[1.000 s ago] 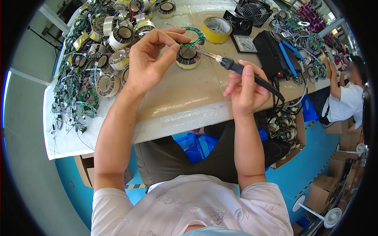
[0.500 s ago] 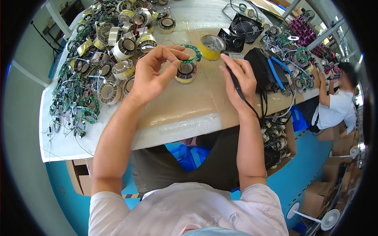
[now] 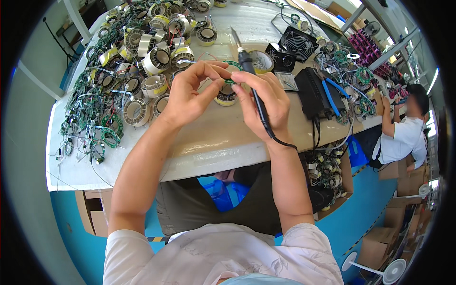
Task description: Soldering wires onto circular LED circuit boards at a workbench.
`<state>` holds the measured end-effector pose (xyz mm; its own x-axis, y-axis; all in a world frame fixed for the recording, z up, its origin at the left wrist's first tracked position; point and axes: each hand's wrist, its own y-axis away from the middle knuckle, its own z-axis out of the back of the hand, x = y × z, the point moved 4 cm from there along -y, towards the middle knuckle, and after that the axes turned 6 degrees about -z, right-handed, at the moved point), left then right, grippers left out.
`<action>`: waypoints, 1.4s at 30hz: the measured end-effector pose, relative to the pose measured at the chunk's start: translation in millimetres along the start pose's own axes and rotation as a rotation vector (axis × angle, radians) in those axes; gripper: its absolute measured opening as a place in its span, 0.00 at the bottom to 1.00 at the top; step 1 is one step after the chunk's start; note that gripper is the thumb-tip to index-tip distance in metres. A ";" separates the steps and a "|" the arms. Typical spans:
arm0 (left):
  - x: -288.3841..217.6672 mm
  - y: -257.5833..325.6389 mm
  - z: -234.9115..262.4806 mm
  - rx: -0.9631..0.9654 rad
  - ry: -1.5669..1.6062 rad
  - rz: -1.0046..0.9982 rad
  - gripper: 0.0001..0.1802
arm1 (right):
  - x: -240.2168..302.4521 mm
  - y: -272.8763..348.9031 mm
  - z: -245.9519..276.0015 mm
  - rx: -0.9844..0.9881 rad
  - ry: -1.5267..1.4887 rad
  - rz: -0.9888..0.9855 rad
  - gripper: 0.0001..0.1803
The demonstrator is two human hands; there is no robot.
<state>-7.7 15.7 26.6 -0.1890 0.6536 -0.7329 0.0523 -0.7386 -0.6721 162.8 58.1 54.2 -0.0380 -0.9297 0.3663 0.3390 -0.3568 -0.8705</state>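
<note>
My left hand (image 3: 194, 95) is closed, pinching a green ring-shaped circuit board (image 3: 232, 64) between thumb and fingertips above the table. A soldering iron (image 3: 246, 61) lies in the grip of my right hand (image 3: 266, 104), its metal tip pointing up and away. The right thumb and fingertips meet at the board's near right edge; whether they pinch it is hard to see. Directly below the board sits a wire-wound coil ring (image 3: 226, 99), partly hidden by my fingers. A roll of yellow tape (image 3: 269, 59) stands just behind the iron.
Coil rings (image 3: 136, 112) and wired green boards heap along the table's left side. To the right are a black soldering station (image 3: 311, 92), blue-handled pliers (image 3: 331, 97) and a black fan (image 3: 297, 43). Another person (image 3: 403, 126) sits at far right. A box of parts (image 3: 327, 175) stands below the edge.
My right hand has moved left to the circuit board, and the soldering iron has swung to point up and away. The left hand still holds the board.
</note>
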 end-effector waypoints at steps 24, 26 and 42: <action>1.4 0.8 -1.8 -0.023 -0.018 0.006 0.02 | -27.5 52.7 31.4 -0.173 -0.143 -0.345 0.20; 0.3 -0.1 -1.3 -0.023 -0.016 0.011 0.02 | -31.3 62.6 35.3 -0.243 -0.280 -0.400 0.19; 6.3 -2.5 0.2 -0.080 -0.074 -0.084 0.03 | -44.7 74.7 39.1 -0.331 -0.605 -0.547 0.15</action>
<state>-9.3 21.6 23.7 -0.2679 0.6960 -0.6662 0.1110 -0.6646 -0.7389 226.5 76.6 -14.4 0.4209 -0.4466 0.7896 0.1259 -0.8332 -0.5384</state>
